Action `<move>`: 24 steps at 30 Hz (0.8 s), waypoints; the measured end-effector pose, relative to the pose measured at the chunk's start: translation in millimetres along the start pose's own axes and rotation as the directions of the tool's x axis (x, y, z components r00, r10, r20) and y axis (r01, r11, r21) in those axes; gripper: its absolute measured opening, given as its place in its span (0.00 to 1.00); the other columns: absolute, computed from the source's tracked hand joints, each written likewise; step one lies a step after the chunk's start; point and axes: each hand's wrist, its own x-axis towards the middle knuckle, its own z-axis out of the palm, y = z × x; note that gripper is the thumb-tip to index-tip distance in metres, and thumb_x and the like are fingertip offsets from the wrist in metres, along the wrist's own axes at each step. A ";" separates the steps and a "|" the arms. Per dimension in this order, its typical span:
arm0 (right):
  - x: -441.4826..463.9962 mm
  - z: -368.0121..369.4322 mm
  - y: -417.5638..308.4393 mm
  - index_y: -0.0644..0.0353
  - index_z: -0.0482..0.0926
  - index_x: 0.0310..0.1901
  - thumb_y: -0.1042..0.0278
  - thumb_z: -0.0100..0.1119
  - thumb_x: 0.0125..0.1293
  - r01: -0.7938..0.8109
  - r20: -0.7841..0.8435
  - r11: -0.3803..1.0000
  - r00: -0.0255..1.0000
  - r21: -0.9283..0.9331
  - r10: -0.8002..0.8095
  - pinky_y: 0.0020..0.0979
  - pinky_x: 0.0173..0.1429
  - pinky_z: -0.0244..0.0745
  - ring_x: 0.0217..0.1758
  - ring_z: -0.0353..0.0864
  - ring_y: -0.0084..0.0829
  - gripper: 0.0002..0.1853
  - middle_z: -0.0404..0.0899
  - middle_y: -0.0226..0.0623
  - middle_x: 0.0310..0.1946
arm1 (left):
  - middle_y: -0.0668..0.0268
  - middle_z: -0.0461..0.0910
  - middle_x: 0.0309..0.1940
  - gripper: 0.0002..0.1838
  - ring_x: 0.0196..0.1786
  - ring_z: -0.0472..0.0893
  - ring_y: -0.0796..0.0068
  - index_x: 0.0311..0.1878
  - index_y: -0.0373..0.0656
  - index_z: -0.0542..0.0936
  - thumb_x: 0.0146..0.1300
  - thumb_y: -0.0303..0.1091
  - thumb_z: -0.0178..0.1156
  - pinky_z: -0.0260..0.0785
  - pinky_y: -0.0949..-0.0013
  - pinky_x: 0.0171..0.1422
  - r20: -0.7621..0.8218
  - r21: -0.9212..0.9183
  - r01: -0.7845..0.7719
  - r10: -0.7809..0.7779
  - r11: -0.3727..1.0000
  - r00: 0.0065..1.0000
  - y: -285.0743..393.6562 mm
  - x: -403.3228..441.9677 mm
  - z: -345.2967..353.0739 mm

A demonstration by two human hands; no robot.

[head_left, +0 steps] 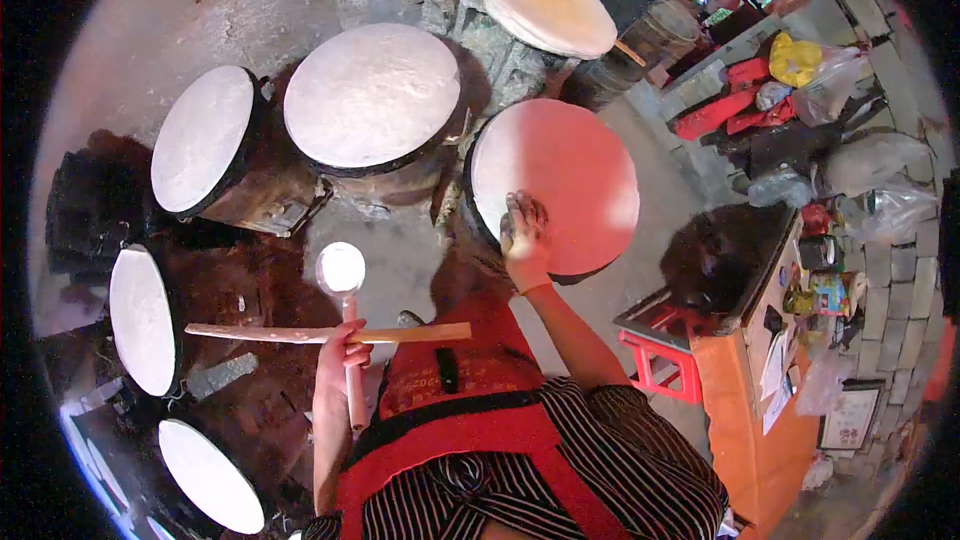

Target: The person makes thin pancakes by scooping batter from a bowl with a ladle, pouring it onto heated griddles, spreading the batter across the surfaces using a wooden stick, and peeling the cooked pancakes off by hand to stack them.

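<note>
My left hand (346,349) is closed round a flat wooden stick (265,334) and the handle of a ladle (341,268) with a white bowl. The stick lies crosswise over the upright ladle handle. My right hand (525,240) rests on the left part of a round, white-topped disc (570,190), its fingers apart and dark at the tips. Reddish light covers much of that disc. Nothing shows in the right hand; what lies under its palm is hidden.
Round white-topped vessels (372,95) stand ahead and to the left. A pale round sheet (550,10) lies at the top. On the right are an orange-sided table (740,420), a red stool (665,365) and plastic bags (835,85) by a brick wall.
</note>
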 end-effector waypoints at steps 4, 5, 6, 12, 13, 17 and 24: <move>-59.7 -26.0 -26.5 0.55 0.75 0.59 0.65 0.55 0.66 -0.112 -0.055 0.994 0.992 -0.016 0.111 0.43 0.57 0.70 0.57 0.74 0.44 0.19 0.76 0.46 0.53 | 0.70 0.65 0.23 0.10 0.18 0.61 0.85 0.45 0.33 0.74 0.64 0.28 0.56 0.51 0.84 0.13 0.050 -0.043 0.035 -0.033 0.998 0.998 2.7 -6.5 6.8; -98.8 1.3 -8.6 0.56 0.76 0.56 0.64 0.56 0.65 -0.305 0.102 0.925 0.952 0.226 0.289 0.42 0.48 0.72 0.48 0.78 0.44 0.18 0.78 0.46 0.48 | 0.70 0.65 0.23 0.10 0.18 0.61 0.85 0.45 0.33 0.74 0.64 0.28 0.56 0.51 0.84 0.12 0.050 -0.045 0.042 -0.040 0.998 0.998 2.8 -10.8 10.2; -132.5 29.0 16.0 0.57 0.77 0.53 0.64 0.57 0.65 -0.437 0.256 0.790 0.898 0.430 0.358 0.42 0.41 0.72 0.41 0.79 0.44 0.16 0.80 0.45 0.43 | 0.70 0.65 0.23 0.09 0.18 0.60 0.85 0.45 0.33 0.74 0.64 0.28 0.56 0.51 0.84 0.12 0.060 -0.037 0.037 -0.035 0.999 0.998 2.3 -14.0 13.6; -162.0 24.9 77.3 0.60 0.78 0.39 0.63 0.54 0.65 -0.508 0.340 0.632 0.861 0.585 0.378 0.37 0.30 0.72 0.27 0.79 0.36 0.10 0.82 0.39 0.34 | 0.70 0.65 0.22 0.10 0.17 0.59 0.86 0.45 0.32 0.73 0.64 0.27 0.55 0.51 0.84 0.12 0.087 -0.109 0.070 -0.060 0.992 0.994 -5.1 -8.3 22.5; -152.9 2.6 80.2 0.61 0.78 0.38 0.64 0.52 0.65 -0.521 0.366 0.700 0.851 0.489 0.377 0.37 0.31 0.72 0.29 0.79 0.35 0.10 0.83 0.38 0.34 | 0.70 0.65 0.22 0.09 0.17 0.60 0.86 0.45 0.32 0.73 0.65 0.27 0.55 0.52 0.84 0.12 0.093 -0.071 0.076 -0.069 0.995 0.993 -6.3 -7.7 22.5; -161.6 3.3 123.4 0.63 0.78 0.39 0.68 0.47 0.66 -0.696 0.485 0.454 0.716 0.557 0.502 0.34 0.36 0.73 0.33 0.79 0.35 0.11 0.82 0.39 0.34 | 0.69 0.68 0.21 0.06 0.16 0.62 0.85 0.42 0.33 0.73 0.64 0.26 0.55 0.53 0.83 0.12 0.093 -0.162 0.089 -0.074 0.983 0.993 -19.9 -6.6 49.3; -179.1 14.3 149.7 0.65 0.76 0.41 0.64 0.43 0.68 -0.671 0.530 0.091 0.654 0.736 0.539 0.34 0.33 0.73 0.29 0.76 0.37 0.14 0.80 0.42 0.32 | 0.69 0.67 0.20 0.09 0.16 0.61 0.84 0.44 0.31 0.73 0.65 0.26 0.55 0.53 0.83 0.12 0.058 -0.093 0.022 -0.017 0.995 0.998 -39.7 -10.1 88.7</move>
